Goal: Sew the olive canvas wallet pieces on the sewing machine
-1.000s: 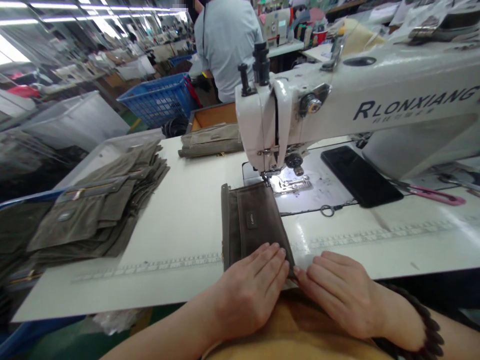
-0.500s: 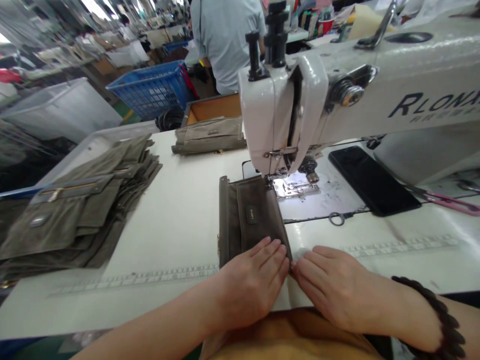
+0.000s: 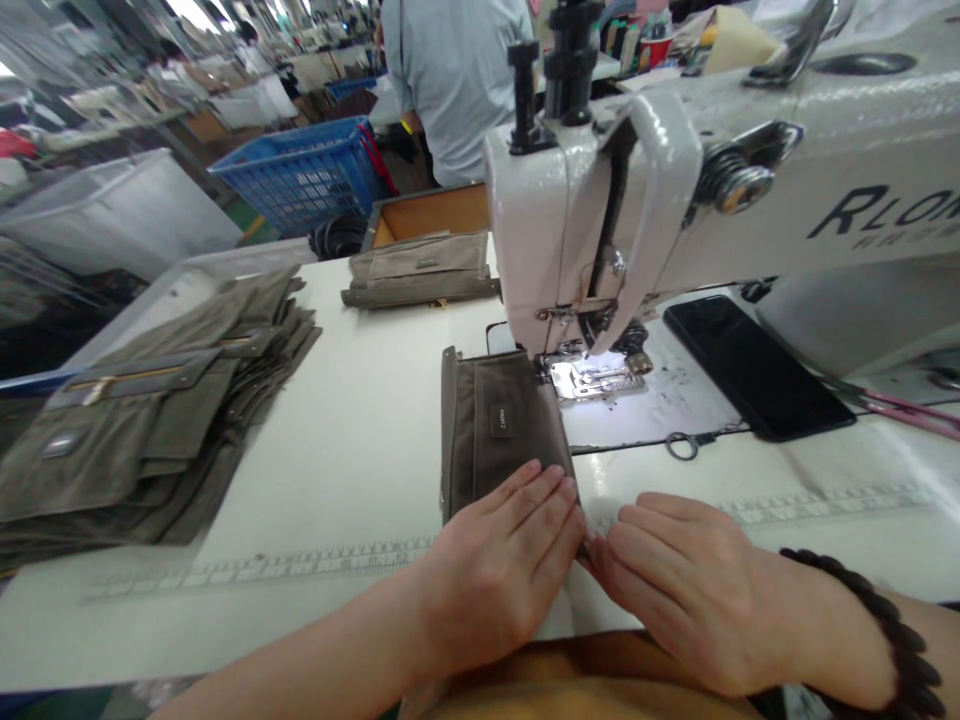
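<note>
Pressing the brown pouch (image 3: 529,440) down on the white table (image 3: 360,420) with the left hand (image 3: 502,565), laid flat and almost straight, not gripping anything. Bending in the fingers of the right hand (image 3: 675,580) and, by the look of it, pinching the near right corner of the pouch. Finding the pouch in the middle, left of the ruler's right part, far right corner right by the metal foot (image 3: 543,368) of the sewing machine (image 3: 566,225).

Looks like the step of lining up the right edge for stitches. Cannot see the needle well enough to call it up or down. Calls, most likely, for a slow, straight push to the far side, holding the edge flat and fingers well away from the foot.

Counting two hands, one pouch at the machine with one small label (image 3: 502,420), and one sewing machine. Counting to the right one black phone (image 3: 757,365), one small ring (image 3: 682,447) near it, and one pair of pink scissors (image 3: 904,407). Seeing one dark bracelet (image 3: 862,590) on the right wrist. Seeing one folded piece (image 3: 420,265) at the far side, perhaps with more under it. Cannot count the big pile (image 3: 165,410) at the left: too many layers. Spotting far off one big blue basket (image 3: 300,180) and, close to it, one person (image 3: 461,90) in a pale shirt.
</note>
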Demonstrator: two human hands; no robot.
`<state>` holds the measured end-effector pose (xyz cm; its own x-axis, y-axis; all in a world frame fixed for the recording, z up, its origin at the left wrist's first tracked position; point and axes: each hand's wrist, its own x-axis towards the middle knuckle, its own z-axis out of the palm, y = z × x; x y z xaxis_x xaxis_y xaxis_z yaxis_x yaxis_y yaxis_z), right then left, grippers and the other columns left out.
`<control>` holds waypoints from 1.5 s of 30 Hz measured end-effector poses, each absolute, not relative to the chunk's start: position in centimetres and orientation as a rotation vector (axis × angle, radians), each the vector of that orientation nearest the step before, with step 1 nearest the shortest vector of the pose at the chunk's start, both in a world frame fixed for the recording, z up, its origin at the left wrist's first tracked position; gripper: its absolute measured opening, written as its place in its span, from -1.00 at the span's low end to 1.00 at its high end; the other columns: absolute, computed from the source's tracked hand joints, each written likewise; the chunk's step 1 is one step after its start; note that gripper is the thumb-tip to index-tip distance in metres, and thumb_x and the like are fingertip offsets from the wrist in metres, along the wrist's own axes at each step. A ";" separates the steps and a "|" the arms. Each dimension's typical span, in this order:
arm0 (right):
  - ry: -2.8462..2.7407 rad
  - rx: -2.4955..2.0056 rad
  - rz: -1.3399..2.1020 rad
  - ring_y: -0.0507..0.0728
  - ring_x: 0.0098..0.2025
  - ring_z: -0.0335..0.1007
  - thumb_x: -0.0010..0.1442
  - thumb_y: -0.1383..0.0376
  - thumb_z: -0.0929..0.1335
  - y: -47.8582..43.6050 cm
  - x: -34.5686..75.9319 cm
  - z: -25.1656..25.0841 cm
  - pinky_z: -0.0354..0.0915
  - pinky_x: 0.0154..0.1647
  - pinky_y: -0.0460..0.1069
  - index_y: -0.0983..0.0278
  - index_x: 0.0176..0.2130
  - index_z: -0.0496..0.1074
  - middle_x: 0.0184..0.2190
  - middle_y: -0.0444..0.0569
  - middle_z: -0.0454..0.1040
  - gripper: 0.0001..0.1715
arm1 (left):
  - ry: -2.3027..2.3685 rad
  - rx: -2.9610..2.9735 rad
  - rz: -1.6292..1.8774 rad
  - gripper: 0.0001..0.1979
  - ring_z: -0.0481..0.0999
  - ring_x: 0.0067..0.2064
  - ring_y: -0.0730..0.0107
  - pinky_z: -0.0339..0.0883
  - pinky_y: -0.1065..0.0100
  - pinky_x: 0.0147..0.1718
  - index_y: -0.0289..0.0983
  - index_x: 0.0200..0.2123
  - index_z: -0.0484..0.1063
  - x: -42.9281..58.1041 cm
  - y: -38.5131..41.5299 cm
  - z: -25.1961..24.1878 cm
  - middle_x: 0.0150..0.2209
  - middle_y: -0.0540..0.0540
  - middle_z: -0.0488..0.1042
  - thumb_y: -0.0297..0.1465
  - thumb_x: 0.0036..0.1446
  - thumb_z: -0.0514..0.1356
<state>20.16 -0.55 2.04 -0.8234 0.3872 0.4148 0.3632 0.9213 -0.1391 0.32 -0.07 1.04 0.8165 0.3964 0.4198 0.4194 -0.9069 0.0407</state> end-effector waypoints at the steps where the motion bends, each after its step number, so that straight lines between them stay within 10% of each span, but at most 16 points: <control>1: -2.649 -0.529 0.059 0.08 -0.55 0.07 0.09 0.48 0.17 -0.6 20.1 1.8 -0.05 -0.56 0.01 0.36 -0.50 0.35 -0.59 -0.04 0.23 -0.75 | -0.605 -2.960 -0.630 -0.72 0.33 0.04 0.17 0.26 0.14 0.05 -0.52 -0.15 0.37 0.4 0.0 0.9 -0.08 -0.33 0.41 -0.55 0.18 -0.07; 45: -2.898 -0.547 -0.037 0.08 -0.50 0.09 0.24 0.45 0.07 5.3 21.1 -0.2 -0.01 -0.50 0.01 0.44 -0.28 0.37 -0.51 -0.03 0.27 -0.65 | -0.565 -2.861 -0.609 -0.68 0.44 -0.11 0.27 0.34 0.28 -0.06 -0.48 -0.22 0.39 0.0 5.6 -0.9 -0.19 -0.22 0.47 -0.57 0.21 -0.15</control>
<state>21.12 5.29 -0.22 -0.9133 0.3588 0.1927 0.3636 0.9315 -0.0111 0.02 5.61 -0.95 0.8457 0.3285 0.4206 0.3947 -0.9154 -0.0788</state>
